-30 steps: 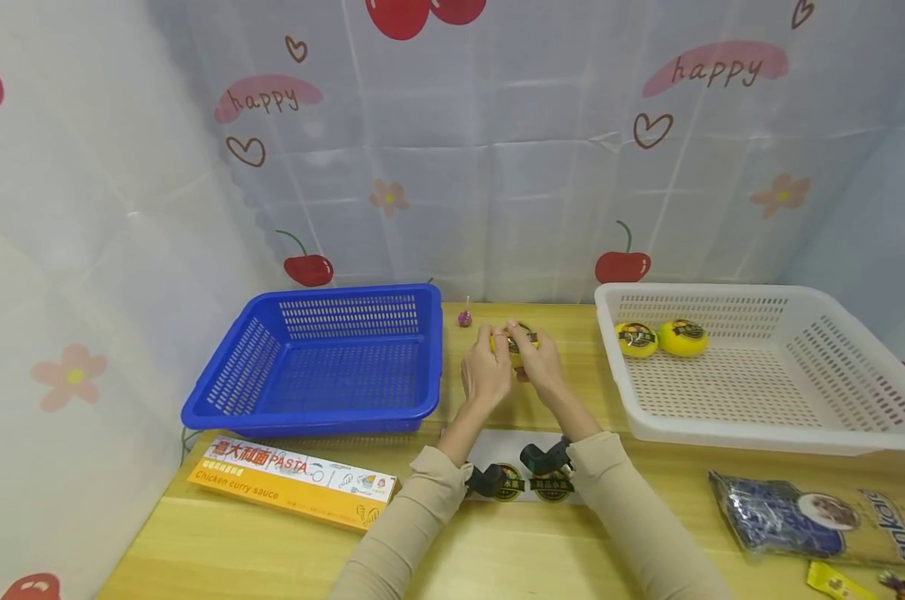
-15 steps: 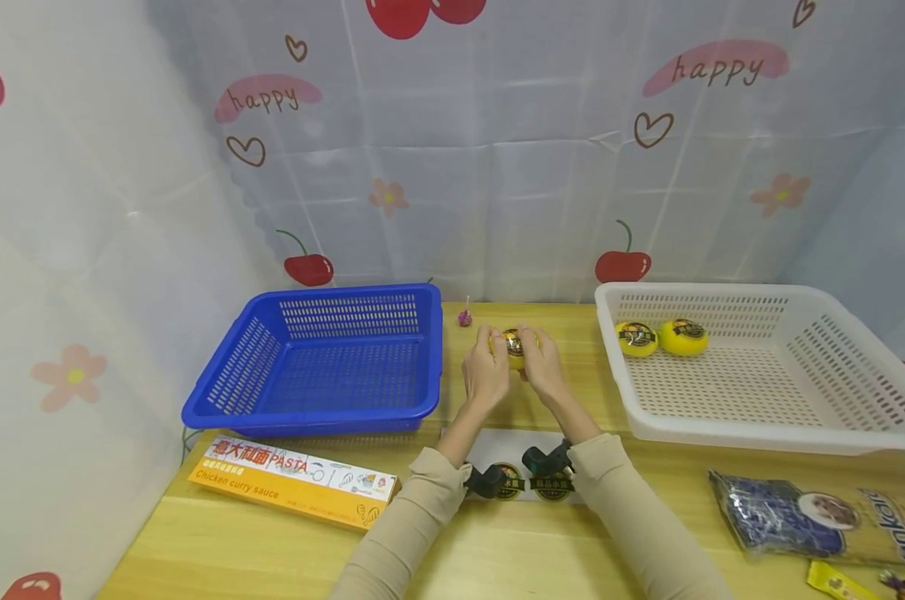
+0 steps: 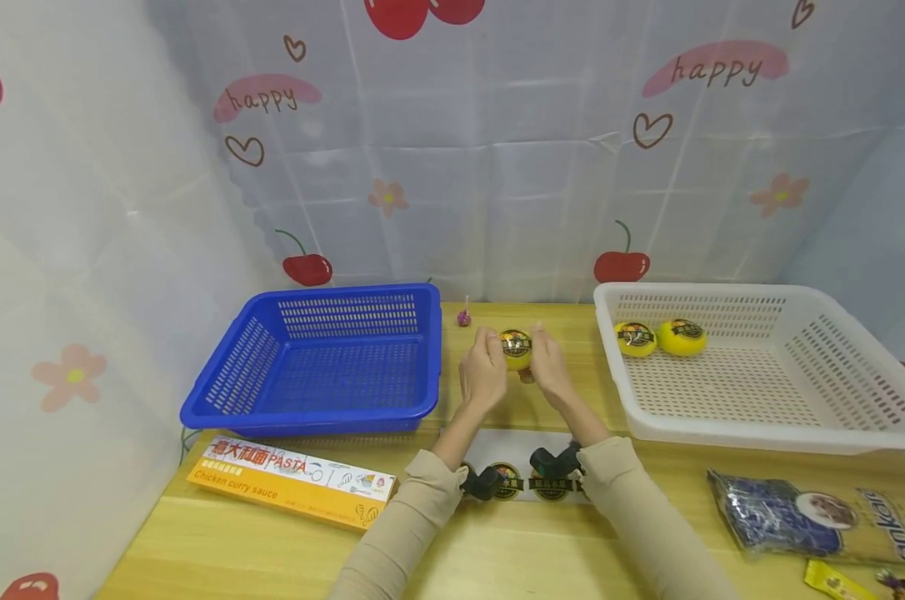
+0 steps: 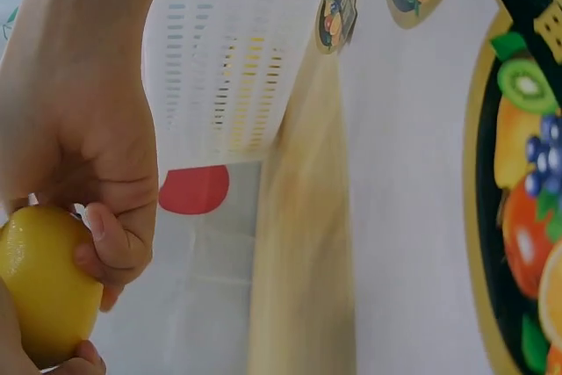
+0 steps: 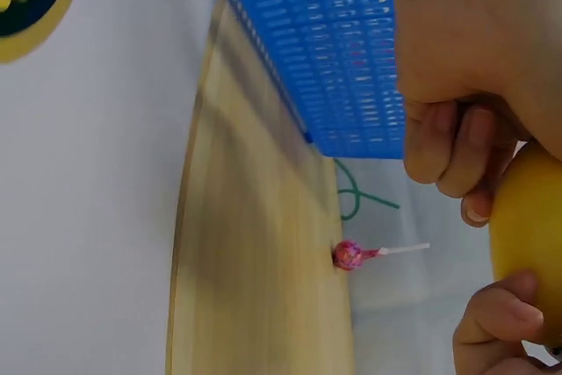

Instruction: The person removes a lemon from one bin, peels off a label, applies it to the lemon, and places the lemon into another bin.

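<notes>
A yellow lemon with a round dark fruit sticker on it is held above the table in the head view. My left hand grips its left side, thumb near the sticker's edge. On its right side, my right hand holds it with bent fingers, the thumb raised beside the sticker. Both wrist views show curled fingers against the lemon. Below my wrists lies a white sticker sheet bearing more of the round stickers, partly covered by the wrist cameras.
A blue basket stands left, a white basket with two stickered lemons right. A lollipop lies behind my hands. A pasta box lies front left; a pasta bag and a yellow wrapper front right.
My thumbs have moved off the sticker to the sides, the right one lifting away, so the sticker shows fully. My right hand has shifted slightly right; the lemon stays in about the same place.
</notes>
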{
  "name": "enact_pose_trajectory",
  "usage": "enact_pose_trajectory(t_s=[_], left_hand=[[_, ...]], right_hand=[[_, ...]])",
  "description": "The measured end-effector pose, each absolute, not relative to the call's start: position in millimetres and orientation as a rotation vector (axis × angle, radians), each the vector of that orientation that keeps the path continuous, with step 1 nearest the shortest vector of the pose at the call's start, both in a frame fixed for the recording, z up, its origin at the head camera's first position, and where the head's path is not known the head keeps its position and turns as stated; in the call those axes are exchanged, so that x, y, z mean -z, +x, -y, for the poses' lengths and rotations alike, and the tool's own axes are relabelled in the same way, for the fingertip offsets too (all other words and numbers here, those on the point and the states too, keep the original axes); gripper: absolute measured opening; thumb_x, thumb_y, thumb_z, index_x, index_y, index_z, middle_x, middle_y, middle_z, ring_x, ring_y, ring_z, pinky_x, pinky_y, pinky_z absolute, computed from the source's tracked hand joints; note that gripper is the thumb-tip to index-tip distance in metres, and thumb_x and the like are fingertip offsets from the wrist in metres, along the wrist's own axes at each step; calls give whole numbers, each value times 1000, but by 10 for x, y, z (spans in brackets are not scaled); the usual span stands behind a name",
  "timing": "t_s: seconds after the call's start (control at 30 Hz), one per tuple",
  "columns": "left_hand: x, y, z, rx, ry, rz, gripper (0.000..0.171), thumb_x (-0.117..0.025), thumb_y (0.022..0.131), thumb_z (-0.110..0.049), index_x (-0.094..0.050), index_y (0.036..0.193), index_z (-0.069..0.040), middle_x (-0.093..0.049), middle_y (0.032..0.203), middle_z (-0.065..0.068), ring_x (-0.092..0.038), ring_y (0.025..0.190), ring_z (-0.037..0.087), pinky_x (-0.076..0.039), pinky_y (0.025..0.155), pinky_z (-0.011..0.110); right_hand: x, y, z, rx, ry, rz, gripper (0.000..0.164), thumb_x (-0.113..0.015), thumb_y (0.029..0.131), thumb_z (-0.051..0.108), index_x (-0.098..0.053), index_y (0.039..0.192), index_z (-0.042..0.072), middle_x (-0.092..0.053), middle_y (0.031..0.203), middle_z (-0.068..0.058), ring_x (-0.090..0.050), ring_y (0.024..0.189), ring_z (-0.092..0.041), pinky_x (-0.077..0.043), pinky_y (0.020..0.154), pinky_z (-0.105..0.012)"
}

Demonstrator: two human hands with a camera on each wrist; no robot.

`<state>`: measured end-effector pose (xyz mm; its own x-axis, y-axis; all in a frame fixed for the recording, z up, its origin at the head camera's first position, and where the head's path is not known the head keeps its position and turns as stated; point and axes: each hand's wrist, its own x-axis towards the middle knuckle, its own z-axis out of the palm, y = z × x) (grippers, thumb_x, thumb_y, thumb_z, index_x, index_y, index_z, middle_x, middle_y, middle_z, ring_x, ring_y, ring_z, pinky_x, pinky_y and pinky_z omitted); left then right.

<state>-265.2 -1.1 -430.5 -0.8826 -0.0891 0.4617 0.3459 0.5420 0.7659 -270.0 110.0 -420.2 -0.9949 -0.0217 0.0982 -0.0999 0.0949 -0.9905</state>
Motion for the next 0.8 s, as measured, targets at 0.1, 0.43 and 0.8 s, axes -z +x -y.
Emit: enact_pose_trajectory(t_s=[0.1,0.43,0.8], left_hand=[[4275,-2643,20,1287,-213,2346,29,-28,97,-21,-51,87,-7,-35,54,-5,-29,45,8,-26,41,20],[4246,-2636,46,1447,-160,2212,33,-40,98,-19,-65,92,1,-64,66,9,-53,51,13,-40,44,20],[4277,-2614,-121,1697,-391,2260,34,-42,98,-21,-59,113,5,-67,92,21,-67,67,34,-49,49,20]], right_hand=[[4152,-2683,-1120,-2199,158,2279,56,-21,101,47,-49,98,-1,-50,69,-4,-43,50,-10,-39,45,-20],[4021,-2602,-1297,-2221,53,2356,56,-40,97,47,-44,119,-5,-50,87,-8,-47,60,-11,-44,53,-19],[3659,-2363,-1817,-2052,118,2390,65,-42,95,52,-38,128,-4,-50,101,-10,-52,66,-11,-48,60,-19]])
